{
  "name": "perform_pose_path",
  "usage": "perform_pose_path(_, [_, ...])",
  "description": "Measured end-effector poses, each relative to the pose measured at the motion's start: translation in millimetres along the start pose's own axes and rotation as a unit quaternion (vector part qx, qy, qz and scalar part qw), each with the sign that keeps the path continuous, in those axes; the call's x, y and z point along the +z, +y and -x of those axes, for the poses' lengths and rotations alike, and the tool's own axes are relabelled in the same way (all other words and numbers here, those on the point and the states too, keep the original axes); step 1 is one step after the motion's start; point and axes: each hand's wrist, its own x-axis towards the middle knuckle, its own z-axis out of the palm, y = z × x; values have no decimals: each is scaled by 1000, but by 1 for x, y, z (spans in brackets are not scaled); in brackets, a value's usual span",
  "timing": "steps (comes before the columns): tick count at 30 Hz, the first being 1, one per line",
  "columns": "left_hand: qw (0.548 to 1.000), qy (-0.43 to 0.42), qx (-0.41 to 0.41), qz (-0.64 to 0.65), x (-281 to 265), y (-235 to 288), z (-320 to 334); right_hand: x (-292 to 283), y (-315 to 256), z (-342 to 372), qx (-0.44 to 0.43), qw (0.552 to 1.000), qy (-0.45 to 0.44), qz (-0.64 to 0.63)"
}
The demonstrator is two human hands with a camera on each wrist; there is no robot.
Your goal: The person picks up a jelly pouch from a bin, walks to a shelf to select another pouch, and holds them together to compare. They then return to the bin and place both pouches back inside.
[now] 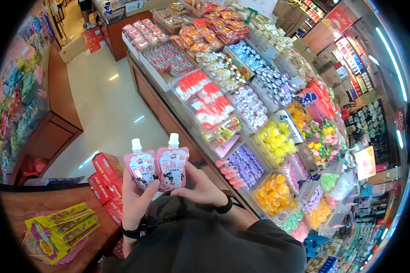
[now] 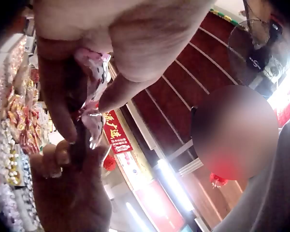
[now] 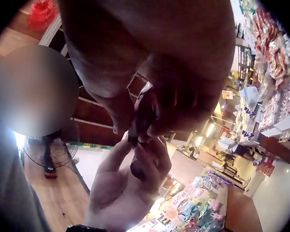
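Two pink pouches with white caps stand upright side by side in the head view. My left hand [image 1: 137,200] grips the left pouch [image 1: 142,167], thumb across its lower front. The right pouch [image 1: 172,168] is held by my right hand [image 1: 204,185], its thumb at the lower right corner. The pouches touch or nearly touch at their inner edges. In the left wrist view, my left hand [image 2: 121,43] pinches a pouch [image 2: 94,72] seen edge-on. The right wrist view shows my right hand [image 3: 150,63] dark against the light, its pouch mostly hidden.
A long counter of candy bins [image 1: 278,141] runs along the right. Red boxes [image 1: 105,166] are stacked left of my hands, beside a wooden surface [image 1: 77,227] with yellow packets [image 1: 64,230]. A tiled floor [image 1: 100,91] lies ahead, with another display [image 1: 54,113] at far left.
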Motion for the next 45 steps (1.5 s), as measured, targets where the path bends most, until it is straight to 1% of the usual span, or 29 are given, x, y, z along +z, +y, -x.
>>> perform_pose_path(2, [999,24,6,-20,6,0,-16,-12,0,-19,-14,1000,-23,3])
perform_pose_path(4, [998,26,28,-45,14,5,-33,-27,-8,-37,-22,999,-44,22])
perform_pose_path(6, [998,12,38,-54,21,8,-55,-40,-6,-51,-42,998,-33,25])
perform_pose_path(8, [998,8,21,-64,28,7,-76,-53,2,-60,-52,998,-20,26])
perform_pose_path(9, [998,6,12,-67,32,6,-87,-62,3,-63,-47,998,-16,28])
perform_pose_path(10, [995,13,27,-90,39,4,-99,-72,1,-65,-43,999,-12,31])
perform_pose_path(11, [995,1,26,-96,45,1,-109,-82,0,-66,-38,999,-7,33])
perform_pose_path(12, [995,-10,24,-101,52,-1,-117,-93,-4,-66,7,1000,-11,22])
perform_pose_path(15, [991,-44,-7,-126,69,-7,-144,-119,4,-65,42,999,33,-5])
perform_pose_path(17, [987,-70,-31,-142,81,-12,-161,-136,13,-62,9,998,65,11])
perform_pose_path(19, [983,-87,-33,-157,97,-19,-176,-150,22,-58,-30,994,103,32])
perform_pose_path(23, [976,-113,-35,-184,120,-36,-201,-177,32,-51,-11,991,133,24])
perform_pose_path(24, [974,-116,-31,-190,125,-40,-206,-184,28,-51,6,991,135,23])
perform_pose_path(25, [976,-118,-42,-179,132,-42,-210,-190,29,-51,1,990,141,26])
perform_pose_path(27, [977,-120,-69,-159,144,-44,-215,-198,34,-51,-4,988,155,29])
perform_pose_path(28, [973,-123,-84,-174,145,-46,-217,-202,34,-51,-18,986,163,28])
perform_pose_path(31, [969,-134,-109,-176,153,-52,-228,-211,35,-50,-9,983,183,25])
perform_pose_path(32, [967,-142,-113,-180,154,-56,-231,-211,40,-49,-25,979,203,18])
perform_pose_path(35, [963,-163,-119,-177,158,-63,-242,-215,47,-46,27,974,222,-23])
perform_pose_path(37, [965,-179,-118,-154,165,-68,-251,-219,49,-47,21,969,245,-19])
perform_pose_path(40, [955,-190,-130,-189,167,-74,-263,-221,53,-48,30,960,280,-10])
perform_pose_path(42, [947,-222,-148,-181,169,-74,-274,-223,51,-50,38,954,296,-8])
perform_pose_path(45, [940,-251,-150,-177,167,-76,-292,-221,52,-62,17,940,336,-56])
